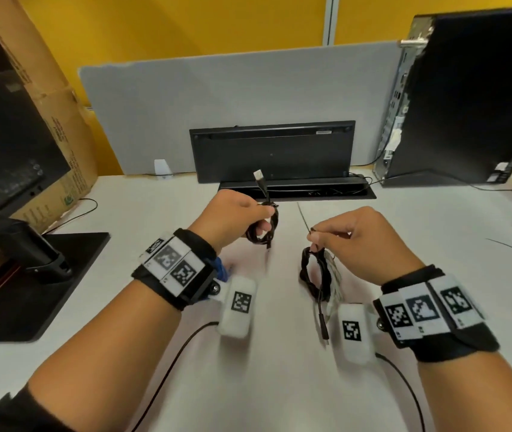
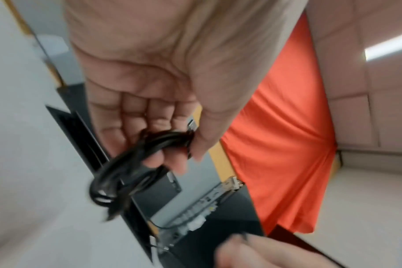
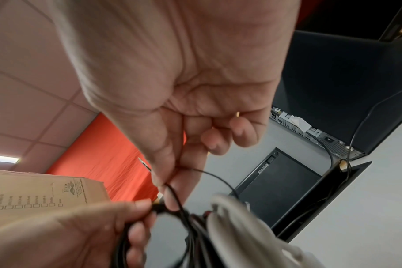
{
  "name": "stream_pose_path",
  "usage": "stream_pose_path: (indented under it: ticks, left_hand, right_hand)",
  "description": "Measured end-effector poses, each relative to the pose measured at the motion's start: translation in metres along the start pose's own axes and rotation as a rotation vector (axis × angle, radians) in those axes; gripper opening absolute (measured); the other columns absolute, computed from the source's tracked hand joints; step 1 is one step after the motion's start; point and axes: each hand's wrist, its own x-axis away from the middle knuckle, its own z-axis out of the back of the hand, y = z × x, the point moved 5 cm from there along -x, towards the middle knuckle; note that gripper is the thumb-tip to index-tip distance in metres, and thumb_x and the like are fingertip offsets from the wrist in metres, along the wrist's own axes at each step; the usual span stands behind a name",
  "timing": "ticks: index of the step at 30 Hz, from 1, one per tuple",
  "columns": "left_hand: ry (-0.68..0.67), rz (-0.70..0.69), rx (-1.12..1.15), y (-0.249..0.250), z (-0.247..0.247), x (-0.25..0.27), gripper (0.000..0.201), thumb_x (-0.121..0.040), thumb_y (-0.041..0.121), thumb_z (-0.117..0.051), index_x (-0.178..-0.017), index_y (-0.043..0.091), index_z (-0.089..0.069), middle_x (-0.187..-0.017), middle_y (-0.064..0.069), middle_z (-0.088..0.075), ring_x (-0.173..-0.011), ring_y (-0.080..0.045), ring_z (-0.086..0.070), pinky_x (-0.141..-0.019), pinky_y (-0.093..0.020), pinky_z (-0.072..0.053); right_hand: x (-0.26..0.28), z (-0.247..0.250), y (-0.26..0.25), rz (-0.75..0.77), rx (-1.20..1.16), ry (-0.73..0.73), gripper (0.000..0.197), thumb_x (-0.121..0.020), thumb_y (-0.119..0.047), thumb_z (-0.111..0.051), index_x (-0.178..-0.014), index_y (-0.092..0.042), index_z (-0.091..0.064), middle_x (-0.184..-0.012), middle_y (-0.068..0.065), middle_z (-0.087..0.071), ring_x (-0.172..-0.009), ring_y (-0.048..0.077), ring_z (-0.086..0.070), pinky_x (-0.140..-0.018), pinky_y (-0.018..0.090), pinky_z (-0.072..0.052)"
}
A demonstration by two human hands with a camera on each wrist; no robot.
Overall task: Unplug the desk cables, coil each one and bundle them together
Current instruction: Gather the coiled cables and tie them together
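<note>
Head view shows the left hand (image 1: 233, 213) raised above the smooth white table (image 1: 161, 213), fingers curled round a small coil of glossy black round cable (image 1: 262, 229); a flat silver metal USB plug (image 1: 258, 175) sticks up from the top of this loop. Just to its right, the right hand (image 1: 354, 244) pinches between thumb and forefinger a thin black wire-like tie (image 1: 303, 218), whose stiff end points up and away. Below this pinch hangs a second coil of black cable (image 1: 314, 272) bunched with a pale translucent cable, a slim straight plug dangling from it toward the table. The two coils hang near each other but apart.

Behind the hands, a matte black rectangular keyboard (image 1: 272, 151) leans upright against a grey fabric divider panel (image 1: 217, 104), standing at a black recessed cable tray (image 1: 342, 190). A black computer tower (image 1: 466, 104) with a perforated metal rear stands at the right; a worn brown cardboard box (image 1: 52, 104) and a flat black monitor base (image 1: 30, 291) are at the left.
</note>
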Motion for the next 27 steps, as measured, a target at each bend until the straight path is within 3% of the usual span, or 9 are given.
stream_pose_path:
  ticks: [3, 5, 7, 9, 12, 16, 18, 22, 27]
  left_hand:
    - [-0.01, -0.014, 0.397, 0.011, -0.012, 0.019, 0.02, -0.089, 0.018, -0.067, -0.09, -0.001, -0.073, -0.076, -0.01, -0.074, -0.064, -0.016, -0.067, -0.068, -0.026, -0.06]
    - [-0.036, -0.022, 0.506, 0.016, -0.022, 0.028, 0.022, -0.091, 0.018, -0.065, -0.094, -0.003, -0.073, -0.086, -0.014, -0.075, -0.069, -0.02, -0.068, -0.074, -0.033, -0.061]
    - [-0.037, -0.051, 0.515, 0.019, -0.029, 0.035, 0.021, -0.092, 0.017, -0.063, -0.096, -0.001, -0.073, -0.092, -0.015, -0.075, -0.071, -0.022, -0.068, -0.076, -0.037, -0.06]
    - [-0.038, -0.078, 0.515, 0.021, -0.032, 0.039, 0.017, -0.092, 0.01, -0.06, -0.097, 0.002, -0.074, -0.094, -0.014, -0.075, -0.073, -0.022, -0.07, -0.075, -0.036, -0.061]
    - [-0.103, -0.086, 0.529, 0.023, -0.035, 0.043, 0.03, -0.09, -0.006, -0.046, -0.102, 0.001, -0.072, -0.1, -0.013, -0.074, -0.076, -0.024, -0.072, -0.074, -0.035, -0.06]
    - [-0.145, -0.104, 0.487, 0.027, -0.035, 0.048, 0.039, -0.086, -0.013, -0.04, -0.104, 0.001, -0.071, -0.099, -0.011, -0.075, -0.08, -0.029, -0.073, -0.077, -0.037, -0.06]
    - [-0.162, -0.084, 0.486, 0.03, -0.036, 0.05, 0.039, -0.086, -0.014, -0.039, -0.104, 0.0, -0.07, -0.098, -0.015, -0.075, -0.084, -0.034, -0.072, -0.081, -0.041, -0.06]
    - [-0.143, -0.024, 0.534, 0.032, -0.038, 0.05, 0.046, -0.08, -0.019, -0.034, -0.105, -0.003, -0.069, -0.1, -0.022, -0.073, -0.086, -0.041, -0.069, -0.08, -0.043, -0.06]
    - [-0.147, -0.07, 0.491, 0.032, -0.04, 0.052, 0.046, -0.08, -0.017, -0.034, -0.098, -0.002, -0.073, -0.096, -0.019, -0.074, -0.077, -0.032, -0.071, -0.07, -0.037, -0.061]
  right_hand:
    - [0.0, 0.0, -0.002, -0.005, 0.036, 0.0, 0.024, -0.085, -0.021, -0.068, -0.062, -0.023, -0.076, -0.065, -0.017, -0.07, -0.063, -0.005, -0.061, -0.063, 0.007, -0.042]
    - [0.001, -0.001, -0.004, -0.019, 0.061, -0.01, 0.027, -0.085, -0.021, -0.067, -0.059, -0.022, -0.073, -0.063, -0.017, -0.069, -0.061, -0.005, -0.059, -0.057, 0.004, -0.039]
    - [0.001, -0.001, -0.006, -0.027, 0.112, -0.031, 0.027, -0.086, -0.022, -0.065, -0.06, -0.016, -0.072, -0.064, -0.008, -0.069, -0.061, 0.003, -0.06, -0.056, 0.012, -0.043]
    - [0.001, 0.0, -0.008, -0.035, 0.174, -0.056, 0.028, -0.088, -0.023, -0.063, -0.065, -0.009, -0.072, -0.068, 0.004, -0.07, -0.065, 0.013, -0.062, -0.065, 0.029, -0.053]
    - [0.002, 0.0, -0.01, -0.031, 0.236, -0.089, 0.03, -0.09, -0.024, -0.059, -0.07, -0.005, -0.071, -0.072, 0.011, -0.069, -0.07, 0.023, -0.063, -0.07, 0.038, -0.054]
    - [0.003, -0.002, -0.015, -0.017, 0.27, -0.096, 0.032, -0.091, -0.025, -0.06, -0.065, -0.009, -0.069, -0.059, 0.006, -0.058, -0.054, 0.014, -0.047, -0.056, 0.031, -0.042]
    - [0.004, -0.004, -0.019, -0.016, 0.27, -0.102, 0.029, -0.093, -0.025, -0.06, -0.07, -0.015, -0.074, -0.059, -0.001, -0.058, -0.053, 0.009, -0.045, -0.055, 0.026, -0.035]
    - [0.004, -0.007, -0.02, -0.019, 0.336, -0.154, 0.026, -0.096, -0.027, -0.056, -0.084, -0.018, -0.078, -0.077, 0.003, -0.069, -0.072, 0.018, -0.06, -0.07, 0.029, -0.048]
    - [0.002, -0.006, -0.022, -0.024, 0.39, -0.165, 0.026, -0.095, -0.028, -0.057, -0.085, -0.017, -0.078, -0.077, 0.005, -0.068, -0.071, 0.02, -0.058, -0.066, 0.027, -0.045]
